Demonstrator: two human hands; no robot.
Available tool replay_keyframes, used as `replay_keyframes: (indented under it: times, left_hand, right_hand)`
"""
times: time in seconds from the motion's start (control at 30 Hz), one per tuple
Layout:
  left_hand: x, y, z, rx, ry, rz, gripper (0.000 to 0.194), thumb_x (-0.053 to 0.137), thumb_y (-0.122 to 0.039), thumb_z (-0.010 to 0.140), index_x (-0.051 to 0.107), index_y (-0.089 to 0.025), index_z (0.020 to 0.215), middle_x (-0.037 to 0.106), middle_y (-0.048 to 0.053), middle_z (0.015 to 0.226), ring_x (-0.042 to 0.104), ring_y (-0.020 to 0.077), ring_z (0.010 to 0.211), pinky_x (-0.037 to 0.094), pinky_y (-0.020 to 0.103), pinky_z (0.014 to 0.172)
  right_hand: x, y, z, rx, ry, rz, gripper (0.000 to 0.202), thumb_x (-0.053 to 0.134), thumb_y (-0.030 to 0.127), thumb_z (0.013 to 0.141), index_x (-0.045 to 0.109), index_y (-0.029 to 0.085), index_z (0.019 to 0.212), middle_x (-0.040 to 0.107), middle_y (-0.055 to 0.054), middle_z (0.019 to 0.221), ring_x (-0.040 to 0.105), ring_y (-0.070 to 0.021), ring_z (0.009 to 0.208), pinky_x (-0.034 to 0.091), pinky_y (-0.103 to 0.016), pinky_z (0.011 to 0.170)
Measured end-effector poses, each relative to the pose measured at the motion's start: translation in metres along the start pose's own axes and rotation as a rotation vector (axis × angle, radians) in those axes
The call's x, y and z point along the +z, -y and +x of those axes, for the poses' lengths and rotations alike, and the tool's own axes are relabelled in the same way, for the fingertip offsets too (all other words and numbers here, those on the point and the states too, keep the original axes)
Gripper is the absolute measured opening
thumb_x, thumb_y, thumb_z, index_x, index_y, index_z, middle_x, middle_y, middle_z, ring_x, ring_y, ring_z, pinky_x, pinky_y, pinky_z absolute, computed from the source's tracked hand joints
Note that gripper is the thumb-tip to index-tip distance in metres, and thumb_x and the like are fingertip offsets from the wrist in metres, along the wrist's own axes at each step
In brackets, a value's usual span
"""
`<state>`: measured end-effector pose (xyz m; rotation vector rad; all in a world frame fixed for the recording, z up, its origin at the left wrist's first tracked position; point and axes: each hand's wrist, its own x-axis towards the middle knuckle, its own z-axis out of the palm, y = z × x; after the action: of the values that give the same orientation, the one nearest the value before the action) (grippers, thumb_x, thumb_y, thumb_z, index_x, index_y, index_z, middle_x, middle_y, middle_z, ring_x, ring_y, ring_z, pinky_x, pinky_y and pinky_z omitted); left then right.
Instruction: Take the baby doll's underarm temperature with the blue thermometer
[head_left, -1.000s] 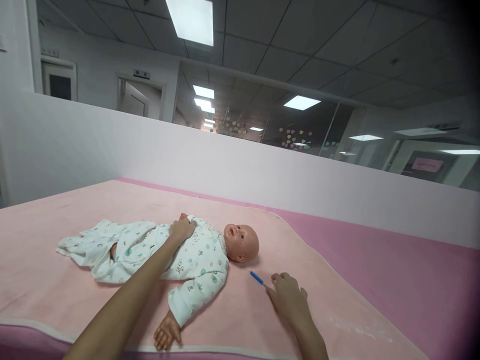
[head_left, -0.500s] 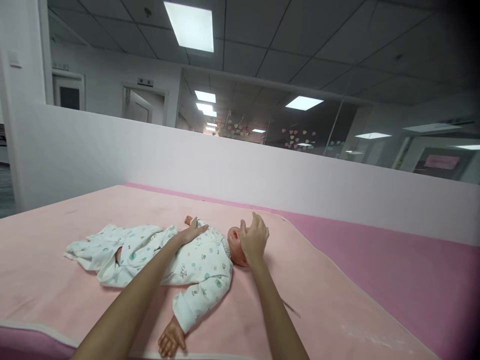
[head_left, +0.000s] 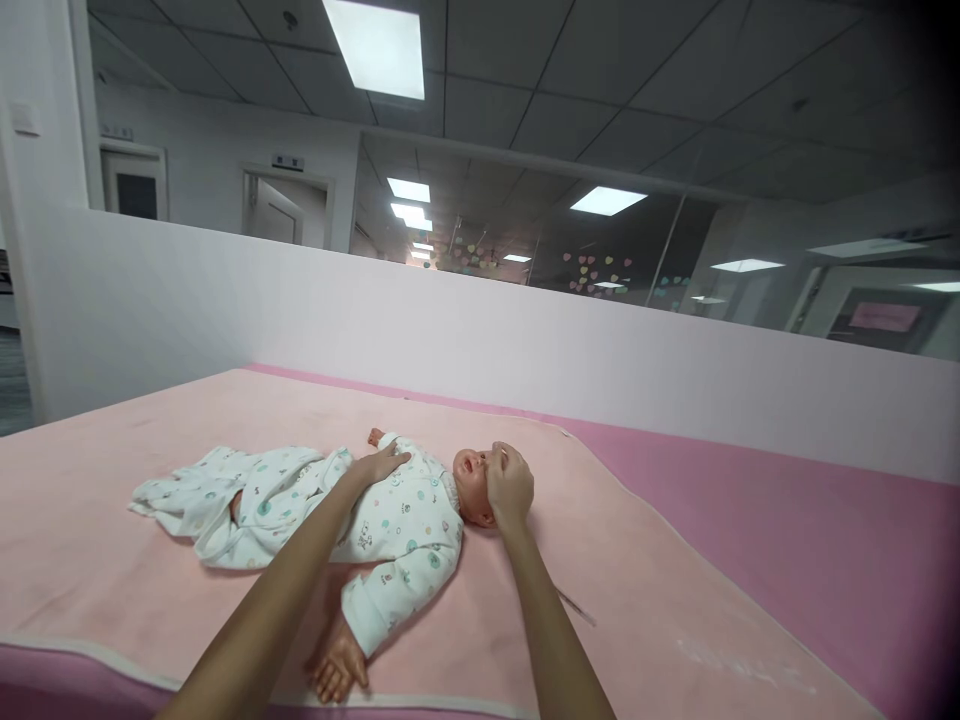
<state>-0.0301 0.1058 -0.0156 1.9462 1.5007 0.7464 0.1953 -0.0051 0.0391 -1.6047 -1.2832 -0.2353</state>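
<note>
A baby doll (head_left: 409,510) in a white, printed sleepsuit lies on its back, with its head to the right and legs to the left. My left hand (head_left: 381,466) rests flat on the doll's chest, fingers stretched out. At the far side of the doll's head (head_left: 470,490), my right hand (head_left: 511,485) is curled, fingertips close to the forehead; whether anything is in those fingers is hidden. The doll's near arm reaches toward the front edge, its bare hand (head_left: 341,668) palm up. Beside my right forearm lies a thin stick-like thing (head_left: 576,606), partly covered.
A pale pink mat (head_left: 637,610) lies over a darker pink surface (head_left: 810,500). Behind it runs a low white wall (head_left: 525,340) with glass above. The mat's light-edged front border (head_left: 405,700) runs near the bottom of the view.
My right hand has lowered, and its raised, spread fingers have curled in by the doll's forehead. More of the doll's face shows. My left hand stays on the chest.
</note>
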Motion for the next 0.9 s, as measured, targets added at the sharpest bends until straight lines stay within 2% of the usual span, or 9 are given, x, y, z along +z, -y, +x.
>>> replay_keyframes:
  times: [0.13, 0.17, 0.3, 0.4, 0.5, 0.57, 0.67, 0.77, 0.9]
  left_hand:
    - [-0.005, -0.006, -0.016, 0.002, -0.051, -0.002, 0.065, 0.043, -0.062, 0.071, 0.05, -0.021, 0.12, 0.05, 0.011, 0.127, 0.045, 0.0331, 0.116, 0.033, 0.04, 0.093]
    - [-0.006, -0.008, -0.022, 0.022, -0.069, -0.007, 0.06, 0.043, -0.06, 0.073, 0.052, -0.021, 0.118, 0.053, 0.01, 0.124, 0.047, 0.0314, 0.115, 0.033, 0.039, 0.093]
    - [-0.013, -0.021, -0.045, 0.138, -0.143, -0.037, 0.042, 0.039, -0.05, 0.079, 0.06, -0.025, 0.107, 0.062, 0.002, 0.113, 0.054, 0.0223, 0.106, 0.037, 0.03, 0.089]
    - [-0.015, -0.036, -0.063, 0.358, -0.273, -0.07, 0.039, 0.037, -0.045, 0.083, 0.063, -0.021, 0.098, 0.065, 0.003, 0.104, 0.056, 0.0199, 0.099, 0.039, 0.029, 0.086]
    - [-0.01, -0.052, -0.081, 0.577, -0.292, 0.068, 0.034, 0.04, -0.041, 0.084, 0.067, -0.02, 0.084, 0.068, 0.004, 0.091, 0.057, 0.0197, 0.089, 0.038, 0.032, 0.083]
    - [-0.003, -0.06, -0.091, 0.668, -0.296, 0.213, 0.028, 0.045, -0.038, 0.082, 0.067, -0.021, 0.084, 0.067, 0.004, 0.088, 0.055, 0.0208, 0.089, 0.036, 0.035, 0.084]
    - [0.008, -0.065, -0.099, 0.696, -0.321, 0.314, 0.02, 0.049, -0.027, 0.078, 0.065, -0.019, 0.087, 0.065, 0.006, 0.089, 0.053, 0.0217, 0.089, 0.036, 0.036, 0.082]
    - [0.015, -0.064, -0.098, 0.662, -0.337, 0.316, 0.016, 0.049, -0.016, 0.073, 0.062, -0.016, 0.083, 0.063, 0.006, 0.087, 0.053, 0.0213, 0.085, 0.037, 0.034, 0.077]
    - [0.018, -0.06, -0.095, 0.629, -0.321, 0.269, 0.016, 0.046, -0.011, 0.072, 0.059, -0.017, 0.08, 0.063, 0.005, 0.081, 0.054, 0.0195, 0.08, 0.038, 0.031, 0.073]
  right_hand:
    - [-0.038, -0.016, 0.0, 0.219, -0.05, 0.012, 0.045, 0.034, 0.04, 0.08, 0.055, 0.013, 0.109, 0.059, -0.011, 0.111, 0.054, -0.023, 0.099, 0.038, -0.03, 0.079]
    - [-0.051, -0.022, -0.005, 0.258, -0.019, -0.018, 0.043, 0.035, 0.039, 0.08, 0.055, 0.015, 0.11, 0.06, -0.011, 0.11, 0.055, -0.0232, 0.099, 0.038, -0.03, 0.078]
    - [-0.098, -0.048, -0.04, 0.313, 0.268, -0.274, 0.035, 0.039, 0.038, 0.078, 0.058, 0.018, 0.1, 0.065, -0.009, 0.098, 0.059, -0.0255, 0.089, 0.04, -0.032, 0.07]
    - [-0.108, -0.047, -0.066, 0.234, 0.36, -0.359, 0.028, 0.04, 0.034, 0.078, 0.061, 0.018, 0.089, 0.067, -0.009, 0.089, 0.06, -0.0246, 0.081, 0.04, -0.031, 0.064]
    - [-0.086, -0.014, -0.072, 0.078, 0.322, -0.238, 0.024, 0.04, 0.031, 0.079, 0.061, 0.021, 0.081, 0.067, -0.005, 0.083, 0.06, -0.0208, 0.075, 0.039, -0.027, 0.06]
    - [-0.057, 0.018, -0.066, -0.066, 0.302, -0.118, 0.025, 0.037, 0.027, 0.081, 0.061, 0.022, 0.076, 0.065, -0.003, 0.069, 0.058, -0.0176, 0.063, 0.038, -0.026, 0.055]
    - [-0.006, 0.054, -0.057, -0.382, 0.212, 0.079, 0.028, 0.037, 0.009, 0.072, 0.061, 0.019, 0.083, 0.064, -0.004, 0.079, 0.057, -0.0167, 0.074, 0.041, -0.027, 0.069]
    - [0.031, 0.061, -0.058, -0.521, 0.222, 0.206, 0.032, 0.034, 0.004, 0.07, 0.06, 0.017, 0.083, 0.062, -0.005, 0.081, 0.054, -0.0166, 0.077, 0.042, -0.027, 0.071]
    - [0.045, 0.044, -0.069, -0.536, 0.139, 0.318, 0.034, 0.033, 0.005, 0.071, 0.059, 0.016, 0.091, 0.061, -0.006, 0.084, 0.053, -0.0175, 0.08, 0.043, -0.03, 0.075]
